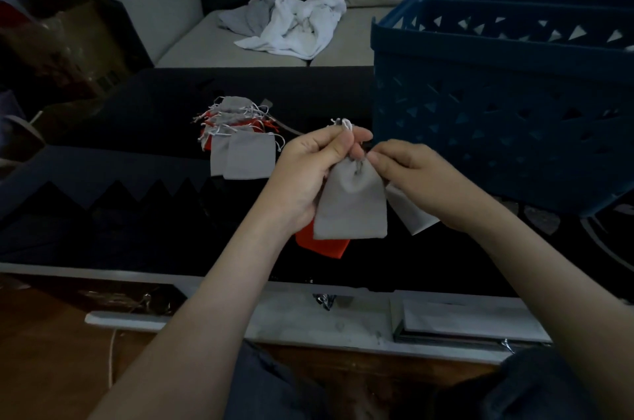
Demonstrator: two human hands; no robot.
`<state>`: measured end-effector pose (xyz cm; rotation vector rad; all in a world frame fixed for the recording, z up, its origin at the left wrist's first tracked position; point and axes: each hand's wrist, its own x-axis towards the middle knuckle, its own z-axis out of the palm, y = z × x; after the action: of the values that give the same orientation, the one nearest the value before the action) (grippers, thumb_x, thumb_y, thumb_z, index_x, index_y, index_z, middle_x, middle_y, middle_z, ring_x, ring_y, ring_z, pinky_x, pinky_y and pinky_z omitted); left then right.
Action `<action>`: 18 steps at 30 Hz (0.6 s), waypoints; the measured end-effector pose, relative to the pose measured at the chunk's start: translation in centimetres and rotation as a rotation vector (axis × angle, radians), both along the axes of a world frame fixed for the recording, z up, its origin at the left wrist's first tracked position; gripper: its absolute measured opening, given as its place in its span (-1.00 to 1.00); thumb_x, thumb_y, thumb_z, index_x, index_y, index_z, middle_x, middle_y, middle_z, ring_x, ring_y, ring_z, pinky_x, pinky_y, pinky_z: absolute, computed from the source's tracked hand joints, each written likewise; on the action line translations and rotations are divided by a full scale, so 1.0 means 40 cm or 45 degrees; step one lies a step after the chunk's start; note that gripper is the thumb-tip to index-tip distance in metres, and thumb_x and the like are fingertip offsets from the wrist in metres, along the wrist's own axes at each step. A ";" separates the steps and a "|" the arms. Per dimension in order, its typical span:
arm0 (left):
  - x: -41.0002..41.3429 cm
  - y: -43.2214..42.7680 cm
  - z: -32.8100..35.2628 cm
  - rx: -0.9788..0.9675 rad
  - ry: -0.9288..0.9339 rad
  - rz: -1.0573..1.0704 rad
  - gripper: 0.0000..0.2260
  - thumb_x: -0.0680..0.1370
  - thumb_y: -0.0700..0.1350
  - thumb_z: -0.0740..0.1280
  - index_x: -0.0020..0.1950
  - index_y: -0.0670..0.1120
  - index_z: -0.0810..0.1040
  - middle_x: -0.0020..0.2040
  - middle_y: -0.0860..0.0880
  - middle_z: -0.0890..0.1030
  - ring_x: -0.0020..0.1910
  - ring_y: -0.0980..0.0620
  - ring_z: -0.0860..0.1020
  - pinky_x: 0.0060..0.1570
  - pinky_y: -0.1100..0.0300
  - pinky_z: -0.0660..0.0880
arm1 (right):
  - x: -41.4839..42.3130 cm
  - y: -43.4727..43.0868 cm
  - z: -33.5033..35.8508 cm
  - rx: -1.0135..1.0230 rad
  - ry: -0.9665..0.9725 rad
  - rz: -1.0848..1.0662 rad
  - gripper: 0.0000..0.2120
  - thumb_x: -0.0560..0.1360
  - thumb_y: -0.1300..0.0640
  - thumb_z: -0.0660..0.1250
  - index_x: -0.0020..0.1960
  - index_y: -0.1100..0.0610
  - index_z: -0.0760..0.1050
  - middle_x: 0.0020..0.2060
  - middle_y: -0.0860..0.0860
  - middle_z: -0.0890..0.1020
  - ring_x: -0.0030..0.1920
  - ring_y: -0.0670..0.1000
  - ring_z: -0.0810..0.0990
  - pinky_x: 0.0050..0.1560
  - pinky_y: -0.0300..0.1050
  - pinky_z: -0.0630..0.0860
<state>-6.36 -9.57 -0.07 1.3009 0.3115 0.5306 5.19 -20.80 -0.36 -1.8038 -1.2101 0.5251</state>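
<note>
A small grey drawstring pouch [351,203] hangs upright between my two hands above the dark table [137,213]. My left hand [308,172] pinches its white drawstrings at the top, the cord ends sticking up past my fingers. My right hand [411,175] pinches the gathered neck of the pouch from the right. An orange pouch [326,246] lies on the table below and behind the grey one. Another pale pouch [411,213] lies partly hidden under my right hand.
A pile of grey and orange pouches [240,141] with tangled strings lies on the table to the left. A big blue plastic basket [497,100] stands at the right. White and grey cloths [291,24] lie on the sofa behind. A cardboard box [68,45] is far left.
</note>
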 end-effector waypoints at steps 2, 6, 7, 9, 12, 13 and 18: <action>-0.009 0.011 0.000 0.237 0.102 -0.030 -0.79 0.60 -0.22 0.21 -0.19 -0.22 0.54 -0.24 0.11 0.66 -0.20 0.22 0.60 -0.18 0.37 0.47 | 0.005 -0.007 0.006 -0.014 0.038 0.039 -0.82 0.58 0.12 0.24 -0.15 0.11 0.55 -0.21 -0.04 0.46 -0.19 -0.16 0.45 -0.10 -0.31 0.38; -0.015 0.013 -0.003 0.508 0.249 -0.032 -0.82 0.60 -0.21 0.24 -0.15 -0.09 0.57 -0.31 0.11 0.62 -0.27 0.30 0.56 -0.24 0.46 0.41 | 0.022 -0.014 0.007 -0.098 0.089 0.017 -0.82 0.56 0.15 0.28 -0.22 0.07 0.54 -0.23 -0.05 0.51 -0.25 -0.20 0.45 -0.11 -0.27 0.35; -0.013 0.011 -0.004 0.523 0.271 -0.021 -0.86 0.60 -0.22 0.24 -0.08 -0.08 0.57 -0.37 0.11 0.59 -0.34 0.31 0.53 -0.30 0.49 0.39 | 0.026 -0.015 0.005 -0.116 0.138 -0.006 -0.80 0.56 0.15 0.28 -0.24 0.09 0.53 -0.29 -0.09 0.52 -0.30 -0.21 0.45 -0.12 -0.25 0.34; -0.007 0.010 -0.010 0.540 0.310 0.021 -0.91 0.59 -0.23 0.26 -0.04 -0.08 0.53 -0.42 0.10 0.58 -0.43 0.31 0.49 -0.37 0.49 0.34 | 0.031 -0.013 0.000 -0.122 0.293 -0.068 -0.74 0.56 0.14 0.26 -0.30 0.12 0.49 -0.44 -0.13 0.49 -0.36 -0.15 0.40 -0.20 -0.23 0.30; 0.003 0.006 -0.019 0.550 0.372 0.086 -0.91 0.59 -0.19 0.28 -0.09 -0.05 0.52 -0.40 0.10 0.61 -0.40 0.27 0.51 -0.30 0.36 0.38 | 0.032 -0.008 -0.005 -0.017 0.555 -0.146 -0.68 0.57 0.13 0.24 -0.36 0.14 0.43 -0.52 -0.11 0.42 -0.39 -0.10 0.32 -0.26 -0.18 0.24; 0.006 0.002 -0.020 0.545 0.385 0.104 -0.90 0.59 -0.18 0.27 -0.10 -0.04 0.53 -0.38 0.09 0.61 -0.39 0.27 0.52 -0.28 0.34 0.39 | 0.029 -0.006 -0.005 0.036 0.622 -0.149 -0.67 0.57 0.12 0.24 -0.37 0.12 0.43 -0.50 -0.10 0.42 -0.39 -0.11 0.33 -0.24 -0.16 0.24; 0.017 -0.018 -0.018 0.507 0.348 0.186 -0.85 0.60 -0.18 0.27 -0.12 -0.13 0.59 -0.35 0.02 0.58 -0.44 0.29 0.50 -0.38 0.47 0.34 | -0.007 -0.002 -0.005 0.295 0.701 0.066 -0.80 0.58 0.26 0.16 -0.16 0.18 0.51 -0.30 0.01 0.56 -0.23 -0.13 0.51 -0.14 -0.36 0.44</action>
<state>-5.68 -10.27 -0.77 1.7521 0.5510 0.5560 4.92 -20.88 -0.56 -1.3149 -0.8909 0.8120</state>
